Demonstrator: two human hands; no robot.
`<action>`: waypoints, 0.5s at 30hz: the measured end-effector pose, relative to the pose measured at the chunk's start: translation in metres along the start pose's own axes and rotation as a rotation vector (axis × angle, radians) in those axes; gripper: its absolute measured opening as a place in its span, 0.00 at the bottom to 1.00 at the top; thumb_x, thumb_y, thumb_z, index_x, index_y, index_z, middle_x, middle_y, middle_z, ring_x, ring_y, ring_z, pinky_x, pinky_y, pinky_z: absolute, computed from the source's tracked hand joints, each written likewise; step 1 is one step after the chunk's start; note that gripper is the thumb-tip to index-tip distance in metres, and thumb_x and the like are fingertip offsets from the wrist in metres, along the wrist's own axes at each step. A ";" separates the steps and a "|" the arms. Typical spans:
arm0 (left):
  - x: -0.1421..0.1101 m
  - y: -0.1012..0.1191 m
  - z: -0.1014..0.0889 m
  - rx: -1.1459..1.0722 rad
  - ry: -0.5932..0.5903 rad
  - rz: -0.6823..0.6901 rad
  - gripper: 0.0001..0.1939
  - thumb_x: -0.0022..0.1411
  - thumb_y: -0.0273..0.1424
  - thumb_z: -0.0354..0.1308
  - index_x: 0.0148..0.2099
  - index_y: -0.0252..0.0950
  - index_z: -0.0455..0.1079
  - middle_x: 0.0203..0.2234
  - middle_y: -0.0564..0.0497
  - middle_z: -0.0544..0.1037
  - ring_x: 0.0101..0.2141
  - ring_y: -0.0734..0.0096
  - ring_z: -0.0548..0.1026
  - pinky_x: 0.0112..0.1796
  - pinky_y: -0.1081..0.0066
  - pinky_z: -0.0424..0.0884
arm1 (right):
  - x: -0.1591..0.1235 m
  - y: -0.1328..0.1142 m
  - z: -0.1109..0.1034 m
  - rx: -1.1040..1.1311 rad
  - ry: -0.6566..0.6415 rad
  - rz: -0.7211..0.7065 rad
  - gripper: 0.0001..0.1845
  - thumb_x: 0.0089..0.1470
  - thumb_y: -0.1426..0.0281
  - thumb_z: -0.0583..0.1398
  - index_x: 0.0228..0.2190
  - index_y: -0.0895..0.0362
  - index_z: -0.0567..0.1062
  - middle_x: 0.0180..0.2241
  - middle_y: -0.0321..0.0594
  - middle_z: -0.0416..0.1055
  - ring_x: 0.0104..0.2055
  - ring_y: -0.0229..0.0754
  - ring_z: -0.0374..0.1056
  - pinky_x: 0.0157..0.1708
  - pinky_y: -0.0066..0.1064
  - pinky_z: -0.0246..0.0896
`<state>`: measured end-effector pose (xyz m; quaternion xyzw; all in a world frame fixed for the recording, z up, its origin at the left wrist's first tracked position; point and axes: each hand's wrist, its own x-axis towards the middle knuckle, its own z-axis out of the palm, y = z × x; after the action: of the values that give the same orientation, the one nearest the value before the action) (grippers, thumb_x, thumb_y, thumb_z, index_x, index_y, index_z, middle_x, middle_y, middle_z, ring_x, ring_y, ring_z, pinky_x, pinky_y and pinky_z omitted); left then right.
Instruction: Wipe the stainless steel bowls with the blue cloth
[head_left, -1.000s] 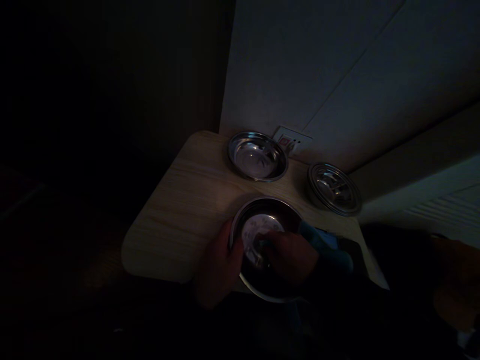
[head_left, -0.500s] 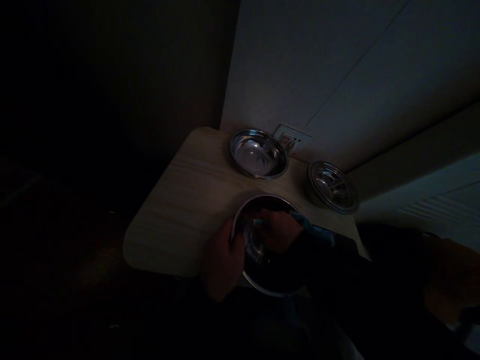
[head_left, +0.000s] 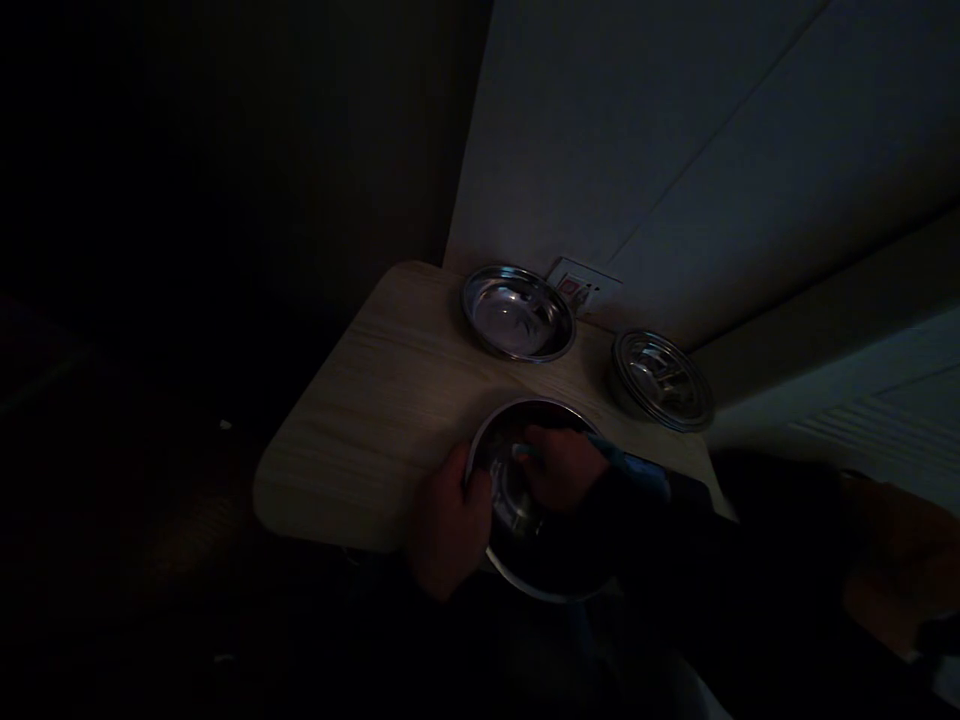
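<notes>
- The left hand (head_left: 450, 520) grasps the near-left rim of a large, round, shiny metal bowl (head_left: 516, 498), thumb on the inner side.
- The right hand (head_left: 566, 468) reaches down inside that bowl with its fingers bent. A small pale-bluish patch (head_left: 525, 452) shows at the fingertips; too dark to tell whether it is something held or a glint.
- The bowl lies at the near edge of a pale, wood-grained tabletop with rounded corners (head_left: 360, 430).
- As for progress, the handling of this bowl looks unfinished, judging by one hand steadying it and the other inside. How much is done inside it, and how much is left, cannot be told.
- A teal, soft-looking strip (head_left: 611, 452) shows beside the right wrist, perhaps cloth or a cuff.
- Beyond the bowl, apart from it and from both hands, a shallow, shiny steel dish (head_left: 514, 318) sits near the wall. It cannot be told whether it has been dealt with.
- To its right, also untouched, is a round metal vessel with several rims (head_left: 664, 380), seemingly a nested stack.
- Behind the two, a white socket plate (head_left: 589, 287) is set low on the grey wall (head_left: 600, 130).
</notes>
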<state>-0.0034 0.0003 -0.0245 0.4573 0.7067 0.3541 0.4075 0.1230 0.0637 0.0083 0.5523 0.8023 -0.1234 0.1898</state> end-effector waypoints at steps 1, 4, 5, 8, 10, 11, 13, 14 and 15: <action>0.000 0.001 0.000 0.002 0.005 0.000 0.13 0.57 0.30 0.45 0.40 0.38 0.70 0.28 0.49 0.76 0.30 0.68 0.72 0.31 0.72 0.64 | -0.001 -0.001 0.000 -0.012 0.014 0.014 0.14 0.54 0.66 0.50 0.38 0.58 0.70 0.36 0.46 0.73 0.39 0.46 0.70 0.34 0.30 0.57; 0.000 0.002 0.000 0.013 0.029 -0.017 0.14 0.57 0.30 0.44 0.41 0.38 0.69 0.31 0.48 0.76 0.31 0.67 0.72 0.32 0.72 0.64 | -0.008 -0.002 0.003 0.004 0.013 -0.052 0.13 0.53 0.67 0.50 0.37 0.57 0.70 0.35 0.45 0.74 0.37 0.46 0.70 0.32 0.31 0.57; 0.000 0.002 0.000 0.017 0.022 -0.023 0.14 0.57 0.30 0.44 0.40 0.38 0.69 0.31 0.48 0.76 0.31 0.67 0.72 0.32 0.71 0.63 | -0.009 -0.002 0.004 0.016 0.004 -0.084 0.13 0.53 0.67 0.50 0.37 0.56 0.71 0.35 0.44 0.74 0.36 0.45 0.70 0.33 0.30 0.57; 0.000 0.002 -0.001 0.022 0.000 -0.003 0.13 0.57 0.29 0.45 0.38 0.38 0.70 0.30 0.48 0.76 0.31 0.68 0.72 0.32 0.72 0.64 | -0.004 -0.004 0.003 0.015 0.003 -0.077 0.12 0.52 0.67 0.51 0.36 0.57 0.71 0.35 0.45 0.74 0.37 0.45 0.70 0.33 0.31 0.57; 0.000 0.002 -0.001 0.026 0.009 0.030 0.13 0.56 0.29 0.45 0.38 0.38 0.70 0.29 0.49 0.76 0.31 0.68 0.73 0.32 0.72 0.64 | 0.005 -0.005 0.001 -0.005 0.024 -0.028 0.12 0.52 0.66 0.52 0.36 0.58 0.70 0.36 0.46 0.73 0.38 0.46 0.69 0.33 0.31 0.57; 0.000 0.002 -0.001 0.035 0.024 0.032 0.13 0.57 0.29 0.45 0.38 0.38 0.70 0.29 0.48 0.77 0.31 0.68 0.73 0.32 0.72 0.64 | 0.010 -0.005 -0.001 -0.009 0.039 -0.010 0.12 0.52 0.66 0.52 0.37 0.58 0.70 0.36 0.46 0.73 0.38 0.46 0.69 0.33 0.31 0.57; 0.001 0.002 0.000 0.058 0.044 0.030 0.14 0.57 0.30 0.45 0.40 0.37 0.69 0.30 0.47 0.77 0.32 0.67 0.73 0.32 0.72 0.64 | 0.015 -0.004 -0.004 0.005 0.060 0.003 0.12 0.53 0.66 0.51 0.37 0.58 0.69 0.36 0.46 0.73 0.38 0.45 0.69 0.33 0.30 0.57; 0.001 0.002 0.001 0.071 0.049 0.029 0.14 0.57 0.30 0.44 0.41 0.37 0.69 0.31 0.47 0.77 0.32 0.66 0.73 0.32 0.71 0.64 | 0.015 -0.001 -0.005 0.016 0.067 0.007 0.12 0.54 0.66 0.50 0.37 0.58 0.69 0.37 0.45 0.73 0.37 0.44 0.69 0.33 0.30 0.57; 0.001 0.002 0.002 0.084 0.051 0.032 0.14 0.57 0.30 0.44 0.41 0.37 0.69 0.31 0.47 0.77 0.32 0.66 0.73 0.33 0.71 0.64 | 0.013 0.002 -0.006 0.028 0.076 0.012 0.12 0.54 0.66 0.50 0.37 0.58 0.69 0.37 0.45 0.73 0.37 0.44 0.69 0.34 0.30 0.57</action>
<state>-0.0009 0.0026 -0.0238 0.4761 0.7237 0.3421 0.3641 0.1196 0.0773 0.0084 0.5640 0.8038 -0.1125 0.1522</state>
